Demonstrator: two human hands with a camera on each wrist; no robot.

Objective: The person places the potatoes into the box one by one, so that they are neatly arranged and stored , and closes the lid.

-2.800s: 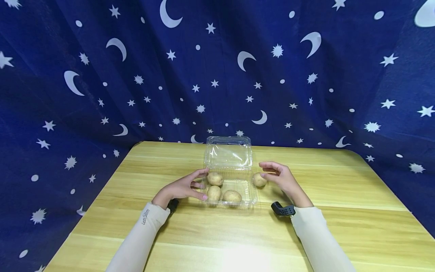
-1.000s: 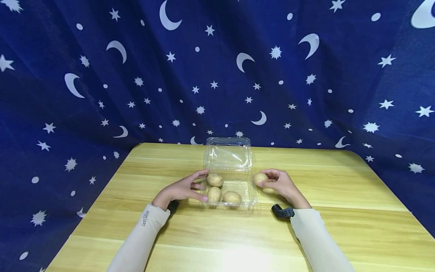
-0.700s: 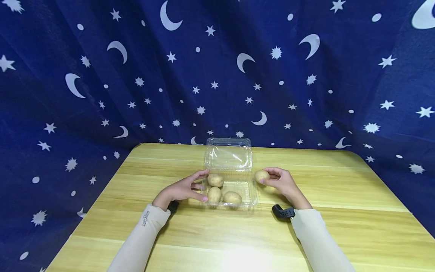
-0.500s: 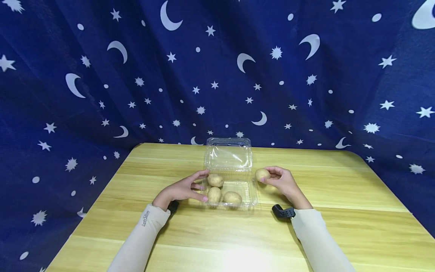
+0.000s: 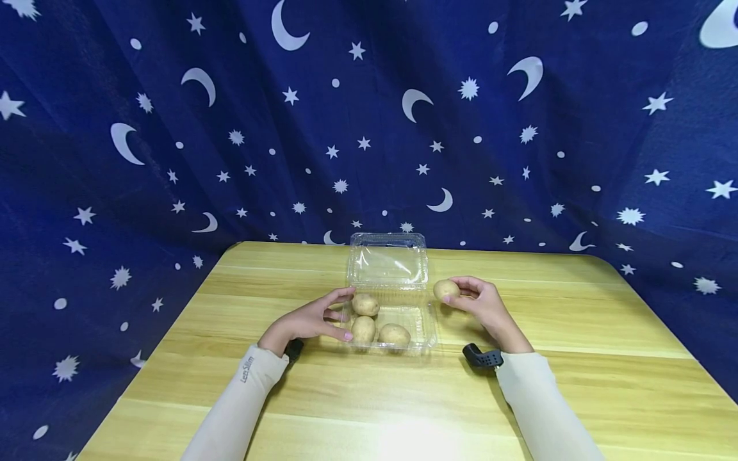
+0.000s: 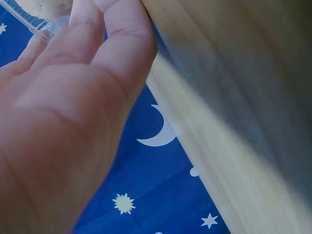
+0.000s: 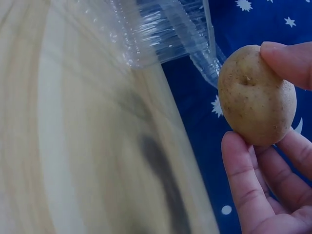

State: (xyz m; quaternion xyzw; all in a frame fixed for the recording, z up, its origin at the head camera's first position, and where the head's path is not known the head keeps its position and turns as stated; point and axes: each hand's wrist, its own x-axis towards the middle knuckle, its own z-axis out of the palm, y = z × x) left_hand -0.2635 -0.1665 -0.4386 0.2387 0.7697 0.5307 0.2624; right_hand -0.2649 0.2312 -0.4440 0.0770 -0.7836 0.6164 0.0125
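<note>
A clear plastic clamshell container (image 5: 423, 320) stands on the table with its lid (image 5: 387, 259) tipped back. Three potatoes lie in it: one at the back left (image 5: 366, 305), one at the front left (image 5: 362, 330) and one at the front middle (image 5: 394, 335). My left hand (image 5: 314, 318) holds the container's left end, thumb at the front corner and forefinger at the back. Right of the container, my right hand (image 5: 481, 304) pinches another potato (image 7: 256, 95) between thumb and fingertips. The right wrist view shows this potato raised above the table.
The wooden table (image 5: 346, 410) reaches to a dark blue curtain (image 5: 369, 115) printed with white moons and stars. A black wrist camera (image 5: 482, 356) sits at my right wrist.
My right hand has closed its fingers on the potato beside the container and lifted it, shifting slightly right and away from me. My left hand has stayed in place.
</note>
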